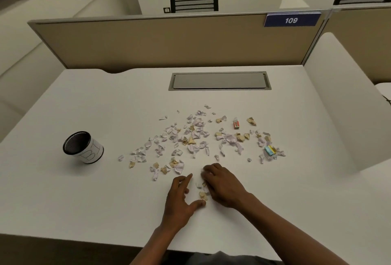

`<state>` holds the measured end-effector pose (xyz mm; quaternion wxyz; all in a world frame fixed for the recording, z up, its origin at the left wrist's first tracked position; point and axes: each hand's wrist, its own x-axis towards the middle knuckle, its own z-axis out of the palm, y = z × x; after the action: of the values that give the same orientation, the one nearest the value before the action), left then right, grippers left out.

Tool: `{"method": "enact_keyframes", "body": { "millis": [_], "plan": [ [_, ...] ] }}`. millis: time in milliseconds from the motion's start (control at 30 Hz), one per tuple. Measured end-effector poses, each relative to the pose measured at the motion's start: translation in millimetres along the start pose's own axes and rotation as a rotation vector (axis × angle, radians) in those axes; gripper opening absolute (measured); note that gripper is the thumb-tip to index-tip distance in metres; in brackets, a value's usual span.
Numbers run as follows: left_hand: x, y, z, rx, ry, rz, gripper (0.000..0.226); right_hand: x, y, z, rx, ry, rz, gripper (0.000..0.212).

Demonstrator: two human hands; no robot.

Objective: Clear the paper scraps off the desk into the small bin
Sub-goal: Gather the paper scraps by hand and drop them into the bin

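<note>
Many small white, lilac and tan paper scraps (196, 137) lie scattered across the middle of the white desk (84, 201). The small bin (83, 147), a black mesh cup with a white hand-lettered wrap, stands upright at the left, apart from the scraps. My left hand (179, 199) rests flat near the front edge with fingers spread. My right hand (222, 184) lies beside it, fingers curled over a few scraps (202, 195) that sit between both hands. Whether any scrap is pinched I cannot tell.
A red and white eraser (237, 124) and a small blue and yellow block (270, 150) lie among the scraps on the right. A grey cable hatch (220, 80) is set into the desk's back. A tan partition (169, 42) and a white side panel (342, 106) enclose the desk.
</note>
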<state>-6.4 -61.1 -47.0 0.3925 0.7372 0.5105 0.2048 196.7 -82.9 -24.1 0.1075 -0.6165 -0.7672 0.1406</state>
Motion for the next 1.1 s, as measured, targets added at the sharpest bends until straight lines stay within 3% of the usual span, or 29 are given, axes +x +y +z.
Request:
{"method": "enact_keyframes", "body": {
  "millis": [100, 233, 333, 467, 567, 667, 733, 867, 1100],
  "plan": [
    [2, 0, 0, 0.070, -0.049, 0.004, 0.100, -22, 2, -1, 0.070, 0.083, -0.005, 0.036],
    [6, 6, 2, 0.090, -0.097, 0.001, 0.102, -29, 16, -8, 0.120, 0.284, 0.237, 0.033],
    [13, 13, 4, 0.087, -0.113, -0.016, 0.100, -23, 18, -10, 0.054, 0.148, 0.334, 0.045],
    [25, 22, 8, 0.084, -0.141, -0.051, 0.093, -26, 3, -4, -0.026, 0.024, 0.224, 0.053],
    [27, 28, 12, 0.070, -0.186, -0.025, 0.085, -35, -3, -5, 0.047, 0.027, 0.150, 0.051],
    [24, 29, 13, 0.038, -0.195, 0.010, 0.082, -45, 6, -16, 0.173, 0.125, 0.248, 0.055],
    [20, 25, 10, 0.059, -0.157, 0.014, 0.085, -55, 19, -24, 0.175, 0.122, 0.342, 0.067],
    [14, 14, 0, 0.083, -0.144, -0.013, 0.101, -70, 33, -29, 0.145, -0.108, 0.402, 0.099],
    [21, 27, 5, 0.177, -0.273, 0.010, 0.115, -56, 9, -20, 0.154, -0.153, 0.324, 0.099]
  ]
}}
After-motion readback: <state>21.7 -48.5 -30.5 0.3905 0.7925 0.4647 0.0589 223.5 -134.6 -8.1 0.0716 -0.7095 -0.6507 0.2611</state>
